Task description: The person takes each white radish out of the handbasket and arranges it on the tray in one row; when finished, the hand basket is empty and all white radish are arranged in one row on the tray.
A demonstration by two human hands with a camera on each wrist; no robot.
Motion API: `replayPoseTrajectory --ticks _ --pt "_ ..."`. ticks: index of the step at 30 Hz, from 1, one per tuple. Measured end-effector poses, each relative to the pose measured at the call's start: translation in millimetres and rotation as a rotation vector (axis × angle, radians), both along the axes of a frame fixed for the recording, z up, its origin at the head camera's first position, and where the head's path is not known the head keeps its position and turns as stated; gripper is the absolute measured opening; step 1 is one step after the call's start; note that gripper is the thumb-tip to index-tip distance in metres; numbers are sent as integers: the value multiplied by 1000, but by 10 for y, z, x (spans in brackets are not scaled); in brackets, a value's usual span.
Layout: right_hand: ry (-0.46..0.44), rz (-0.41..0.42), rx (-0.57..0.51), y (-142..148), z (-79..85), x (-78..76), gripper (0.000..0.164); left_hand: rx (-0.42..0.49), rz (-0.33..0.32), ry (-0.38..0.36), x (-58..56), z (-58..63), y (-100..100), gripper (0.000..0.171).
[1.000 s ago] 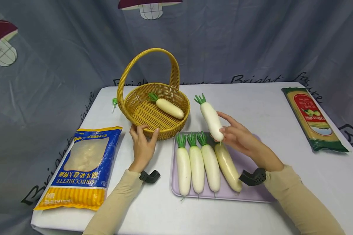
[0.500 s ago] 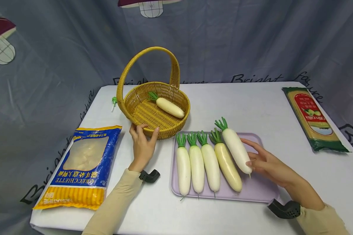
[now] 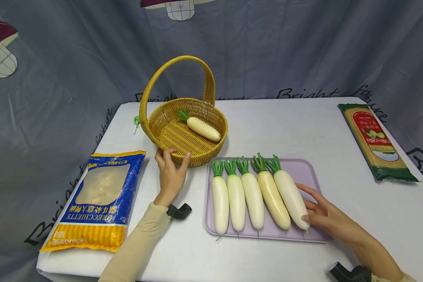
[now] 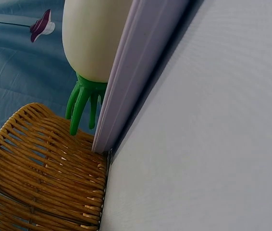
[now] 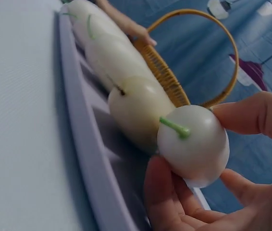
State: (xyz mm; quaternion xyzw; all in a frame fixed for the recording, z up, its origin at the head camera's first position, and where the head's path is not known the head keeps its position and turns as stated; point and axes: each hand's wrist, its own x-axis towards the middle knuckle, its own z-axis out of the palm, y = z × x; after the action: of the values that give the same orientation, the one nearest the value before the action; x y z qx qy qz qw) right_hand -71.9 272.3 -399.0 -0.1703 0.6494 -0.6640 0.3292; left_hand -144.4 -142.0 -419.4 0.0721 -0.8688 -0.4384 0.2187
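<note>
In the head view my right hand (image 3: 329, 215) holds a white radish (image 3: 291, 197) near its root end, at the right of a row of radishes on the lilac tray (image 3: 308, 176). The right wrist view shows fingers and thumb round this radish (image 5: 193, 144), beside a yellower radish (image 5: 138, 108). Its green top lies against the yellower radish's (image 3: 273, 199) leaves. My left hand (image 3: 171, 178) grips the near rim of the yellow wicker basket (image 3: 197, 159), fingers at the edge. One smaller radish (image 3: 203, 129) lies inside the basket.
A blue and yellow pasta bag (image 3: 95, 199) lies at the left, a green and tan packet (image 3: 377, 143) at the far right. A small green lollipop (image 3: 136, 121) is left of the basket. The basket's tall handle (image 3: 178, 59) arches upward. Grey curtain hangs behind.
My right hand has carried the white radish from above the tray's back, rightward and down, to the right end of the row. My left hand stays at the basket.
</note>
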Motion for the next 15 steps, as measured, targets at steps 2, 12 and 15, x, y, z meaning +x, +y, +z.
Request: replayPoseTrajectory --ticks 2,12,15 --pt "28 -10 16 -6 -13 34 75 1 3 -4 6 -3 1 56" --pt "275 -147 280 -203 30 176 78 0 -8 7 -1 17 -1 55" --pt "344 -182 401 -267 52 205 80 2 -9 3 0 8 2 54"
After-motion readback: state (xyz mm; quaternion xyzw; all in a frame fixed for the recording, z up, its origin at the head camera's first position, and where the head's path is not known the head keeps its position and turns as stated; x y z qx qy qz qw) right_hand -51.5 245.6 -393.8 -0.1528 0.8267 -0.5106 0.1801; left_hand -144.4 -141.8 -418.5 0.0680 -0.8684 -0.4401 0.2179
